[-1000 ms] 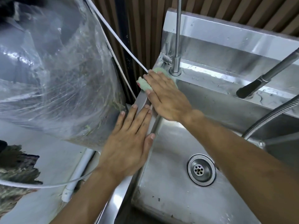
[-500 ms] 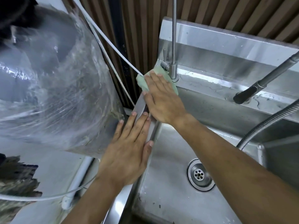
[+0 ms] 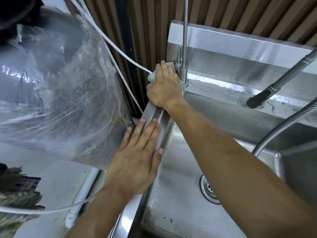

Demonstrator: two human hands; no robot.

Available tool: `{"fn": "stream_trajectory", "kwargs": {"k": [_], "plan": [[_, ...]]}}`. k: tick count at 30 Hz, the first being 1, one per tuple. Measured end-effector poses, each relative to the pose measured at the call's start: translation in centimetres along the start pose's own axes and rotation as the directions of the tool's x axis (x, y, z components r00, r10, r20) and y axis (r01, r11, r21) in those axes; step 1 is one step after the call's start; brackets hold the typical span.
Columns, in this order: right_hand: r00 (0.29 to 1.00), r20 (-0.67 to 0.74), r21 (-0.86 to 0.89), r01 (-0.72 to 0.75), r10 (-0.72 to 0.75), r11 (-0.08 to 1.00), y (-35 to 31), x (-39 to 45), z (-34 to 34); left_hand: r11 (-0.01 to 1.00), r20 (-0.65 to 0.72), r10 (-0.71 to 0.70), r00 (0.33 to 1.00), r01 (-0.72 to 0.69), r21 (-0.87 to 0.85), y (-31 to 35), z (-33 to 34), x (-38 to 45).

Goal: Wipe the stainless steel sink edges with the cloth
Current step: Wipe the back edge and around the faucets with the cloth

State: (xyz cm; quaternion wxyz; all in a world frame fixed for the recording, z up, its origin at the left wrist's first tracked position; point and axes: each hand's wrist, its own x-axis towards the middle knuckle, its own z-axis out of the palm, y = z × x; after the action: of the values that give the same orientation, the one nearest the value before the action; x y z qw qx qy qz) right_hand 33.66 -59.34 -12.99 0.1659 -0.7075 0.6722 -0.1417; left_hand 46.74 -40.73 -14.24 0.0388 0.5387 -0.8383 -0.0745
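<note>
Head | cloth (image 3: 152, 76) under R hand (image 3: 163, 85), fingers prob. flat | L hand (image 3: 137, 157) spread

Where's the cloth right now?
Head view: the green cloth lies under the right hand at the sink's back-left corner, against the thin tap's base.

A single head-worn view looks forward and steeply down from close above the sink (image 3: 171, 194). It faces the slatted wall (image 3: 223, 12) across the top of the frame, with the sink's left rim running from the bottom centre up to the middle. Both forearms enter from the bottom edge, so the camera sits just behind and above them. The wide lens bends straight lines near the edges. A plastic bag (image 3: 56, 86) fills the upper left.
</note>
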Motion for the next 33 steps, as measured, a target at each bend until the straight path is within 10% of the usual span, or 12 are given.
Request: {"fn": "stream_trajectory", "kwargs": {"k": [21,33], "plan": [[0.986,-0.068,0.123,0.161,-0.154,0.979,2.6,-4.3,0.1,1.000,0.001,-0.008,1.000,0.008,0.018,0.1,-0.4,0.2],[0.994,-0.079,-0.061,-0.076,0.071,0.995,-1.8,0.5,0.3,1.000,-0.006,0.001,1.000,-0.001,0.006,-0.1,0.2,0.1]]}}
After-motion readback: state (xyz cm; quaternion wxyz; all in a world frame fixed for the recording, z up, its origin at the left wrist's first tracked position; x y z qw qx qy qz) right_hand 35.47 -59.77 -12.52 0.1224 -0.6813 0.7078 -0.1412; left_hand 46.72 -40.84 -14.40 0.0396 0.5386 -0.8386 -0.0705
